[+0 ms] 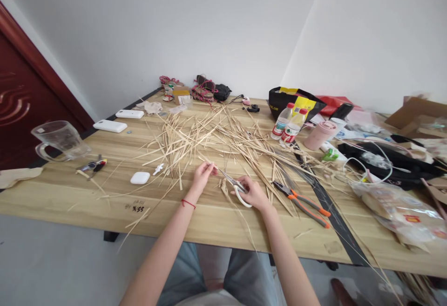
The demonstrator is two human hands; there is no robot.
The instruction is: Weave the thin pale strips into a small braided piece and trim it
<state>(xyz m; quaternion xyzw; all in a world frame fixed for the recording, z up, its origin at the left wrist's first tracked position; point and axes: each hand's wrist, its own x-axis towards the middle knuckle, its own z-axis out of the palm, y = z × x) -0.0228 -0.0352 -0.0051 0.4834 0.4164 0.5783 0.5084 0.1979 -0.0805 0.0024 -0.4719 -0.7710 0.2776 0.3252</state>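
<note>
My right hand (254, 193) is closed on the white handles of a pair of scissors (240, 196), whose blades point up and left toward my left hand. My left hand (203, 175), with a red string at the wrist, pinches a thin pale strip (214, 166) close to the scissor tips. Whether the blades touch the strip is too small to tell. Beyond both hands lies a loose heap of straw-coloured strips (190, 136). A few thin strips hang below the scissors toward the table's front edge.
Orange-handled pliers (303, 203) lie right of my right hand on the wooden table (104, 213). A white case (140, 178) and a glass mug (61, 140) are on the left. Two bottles (281, 122), a pink cup (319, 134) and a black bag (275, 103) stand at the right.
</note>
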